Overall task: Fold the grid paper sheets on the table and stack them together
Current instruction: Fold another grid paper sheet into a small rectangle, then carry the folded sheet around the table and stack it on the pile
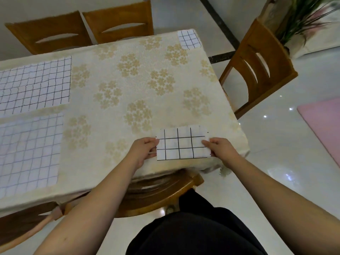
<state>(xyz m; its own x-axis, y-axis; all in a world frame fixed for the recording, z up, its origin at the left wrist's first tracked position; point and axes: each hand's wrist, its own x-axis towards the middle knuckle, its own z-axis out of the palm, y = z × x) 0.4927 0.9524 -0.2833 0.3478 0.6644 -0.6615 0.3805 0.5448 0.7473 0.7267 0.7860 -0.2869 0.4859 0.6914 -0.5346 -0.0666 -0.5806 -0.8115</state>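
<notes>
Where the worktop (128,80) runs out of view at the left, two unfolded grid sheets lie flat on its flowered cloth: the far sheet (35,83) with dark lines, and just nearer to it, apart by a narrow strip of cloth, the near sheet (29,150) with fainter lines. Toward the near right corner of the worktop sits the folded sheet (182,144), a small rectangle with bold black lines, held at both short ends. The left hand (144,150) pinches its left edge, thumb on top and fingers curled under. The right hand (219,148) pinches its right edge in the same way. Whether the folded sheet lies on the cloth or is lifted slightly off it cannot be told. At the far right corner of the worktop, well apart from the hands, lies a small folded piece (189,39) of grid paper. Wooden chairs stand at the far side, at the right side (257,70) and tucked under the near edge (160,190). On the floor at the far right lies a pink mat (323,122).
</notes>
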